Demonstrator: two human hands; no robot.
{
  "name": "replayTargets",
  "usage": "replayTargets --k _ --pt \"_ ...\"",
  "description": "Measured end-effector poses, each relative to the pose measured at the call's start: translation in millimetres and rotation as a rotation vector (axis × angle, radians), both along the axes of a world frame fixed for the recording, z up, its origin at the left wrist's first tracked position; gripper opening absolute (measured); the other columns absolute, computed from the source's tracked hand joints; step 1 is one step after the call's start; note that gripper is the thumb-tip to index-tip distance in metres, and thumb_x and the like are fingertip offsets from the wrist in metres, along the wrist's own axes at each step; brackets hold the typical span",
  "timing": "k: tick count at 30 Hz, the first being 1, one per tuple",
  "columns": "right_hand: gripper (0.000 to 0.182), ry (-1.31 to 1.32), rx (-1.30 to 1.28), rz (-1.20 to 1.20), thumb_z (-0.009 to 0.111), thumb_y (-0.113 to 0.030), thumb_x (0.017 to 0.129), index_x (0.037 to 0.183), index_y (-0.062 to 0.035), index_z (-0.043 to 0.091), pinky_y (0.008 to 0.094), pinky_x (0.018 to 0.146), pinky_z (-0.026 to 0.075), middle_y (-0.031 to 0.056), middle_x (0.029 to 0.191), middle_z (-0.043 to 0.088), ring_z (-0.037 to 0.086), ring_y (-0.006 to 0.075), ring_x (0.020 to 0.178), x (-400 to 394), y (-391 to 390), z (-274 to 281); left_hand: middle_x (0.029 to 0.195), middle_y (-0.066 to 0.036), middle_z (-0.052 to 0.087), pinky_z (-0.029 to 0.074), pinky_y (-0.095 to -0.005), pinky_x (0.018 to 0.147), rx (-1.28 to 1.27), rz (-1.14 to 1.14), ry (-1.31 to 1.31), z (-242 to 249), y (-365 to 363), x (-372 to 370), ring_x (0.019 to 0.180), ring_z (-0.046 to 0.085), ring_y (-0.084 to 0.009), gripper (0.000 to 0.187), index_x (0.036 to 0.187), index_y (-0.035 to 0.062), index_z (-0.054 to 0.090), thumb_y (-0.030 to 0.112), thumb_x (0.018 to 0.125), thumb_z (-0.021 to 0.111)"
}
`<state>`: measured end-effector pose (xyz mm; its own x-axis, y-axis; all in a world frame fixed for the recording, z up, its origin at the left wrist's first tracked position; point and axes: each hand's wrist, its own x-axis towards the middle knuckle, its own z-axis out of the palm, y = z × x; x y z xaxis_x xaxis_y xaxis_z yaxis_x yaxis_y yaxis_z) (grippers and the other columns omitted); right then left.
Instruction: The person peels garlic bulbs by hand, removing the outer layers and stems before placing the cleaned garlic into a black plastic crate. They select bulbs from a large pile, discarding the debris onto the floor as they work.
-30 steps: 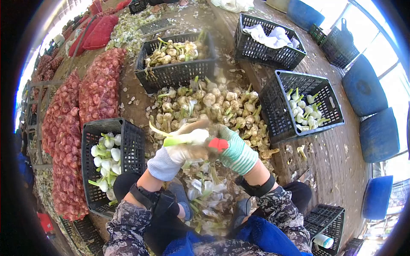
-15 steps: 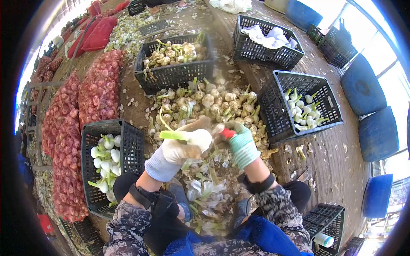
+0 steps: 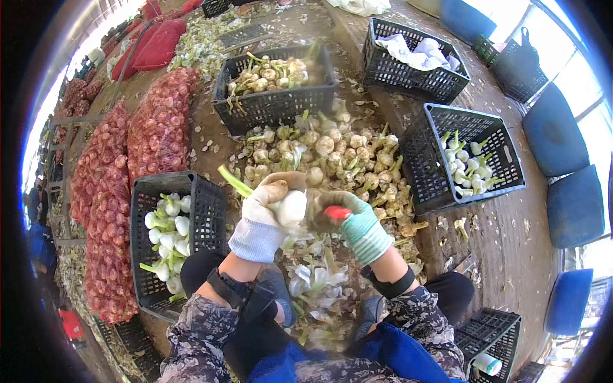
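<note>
Head view, one entry: we log the left hand (image 3: 265,214), in a white glove, with its fingers (image 3: 276,190) curled tight round a peeled white garlic bulb (image 3: 292,207), whose green stalk (image 3: 234,181) juts up and to the left past the glove. The right hand (image 3: 357,226), in a green striped glove, has its fingers pressed together on a red-handled tool (image 3: 336,212), whose tip lies just beside the bulb; we cannot tell whether the blade touches it. The bulb sits between the two hands, above a litter of peelings (image 3: 316,281) at our knees and in front of the heap of unpeeled garlic (image 3: 325,156) on the floor. To our left stands a black crate (image 3: 207,210) with cleaned bulbs, to our right another crate (image 3: 424,166) of the same, and beyond the heap a third crate (image 3: 274,105) of untrimmed ones; red mesh sacks (image 3: 105,198) lie along the left. Against the frame of half a second ago, we note the bulb turned more upright in the left glove, its stalk swung from level to slanting upward, and the right hand drawn nearer to the bulb.
</note>
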<state>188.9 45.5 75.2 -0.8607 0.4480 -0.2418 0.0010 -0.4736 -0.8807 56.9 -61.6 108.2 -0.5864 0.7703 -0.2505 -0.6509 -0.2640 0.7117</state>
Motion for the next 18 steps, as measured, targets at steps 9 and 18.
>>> replayTargets --k 9,18 --pt "0.032 -0.035 -0.035 -0.008 0.061 -0.021 0.080 0.103 -0.0024 0.048 0.0211 0.049 0.043 0.0044 0.079 0.057 0.053 0.0102 0.065 -7.4 -21.3 35.9 0.079 -0.006 0.056 0.048 -0.0280 0.065 -0.159 0.030 0.209 -1.7 0.5 2.0 0.069 0.055 -0.0155 0.020 0.085 0.0030 0.055 0.017 0.088 0.041" --pt "0.019 -0.183 0.098 -0.326 0.056 -0.011 0.082 0.096 0.0014 0.055 0.0253 0.064 0.049 0.0092 0.085 0.061 0.060 0.0175 0.070 -10.0 10.1 -5.6 0.074 -0.008 0.056 0.048 -0.0265 0.064 0.065 -0.031 0.171 -6.2 -8.6 -9.0 0.067 0.056 -0.0165 0.022 0.081 0.0014 0.054 0.020 0.086 0.043"
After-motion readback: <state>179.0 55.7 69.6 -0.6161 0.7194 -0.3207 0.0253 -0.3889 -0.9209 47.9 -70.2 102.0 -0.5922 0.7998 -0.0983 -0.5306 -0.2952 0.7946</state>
